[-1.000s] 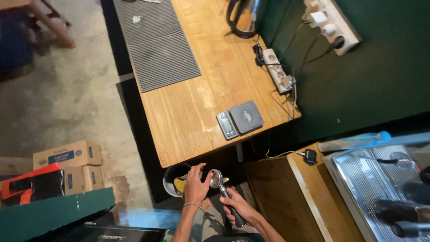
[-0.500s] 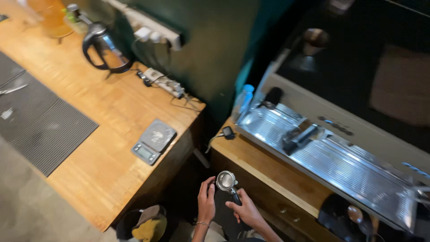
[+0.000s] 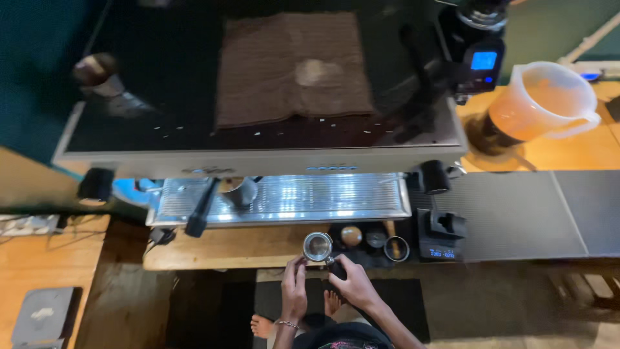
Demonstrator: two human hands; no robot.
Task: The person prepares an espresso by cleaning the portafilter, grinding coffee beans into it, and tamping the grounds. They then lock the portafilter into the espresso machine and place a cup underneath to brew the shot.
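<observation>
Below, at the bottom of the head view, both hands meet around a metal portafilter, held just in front of the wooden worktop edge. Right hand: fingers closed around the dark handle, which runs down and right from the basket. Left hand: fingertips touch the basket's left rim, thumb and forefinger pinched lightly against it; a thin bracelet sits on that wrist. Basket faces up, round, shiny inside; whether it holds anything cannot be told.

Just right of the portafilter, on a dark mat at the worktop's front: a wooden-topped tamper, a small round metal ring, and another small round piece between them. Further right, a small black scale with a lit display.

Behind, the espresso machine spans the view; brown cloth lies flat on its dark top. Steel drip tray beneath, with a metal cup standing on its left part. A translucent measuring jug stands on the worktop at far right, near a grinder with a blue screen.

Bare feet show on the floor below the hands.
</observation>
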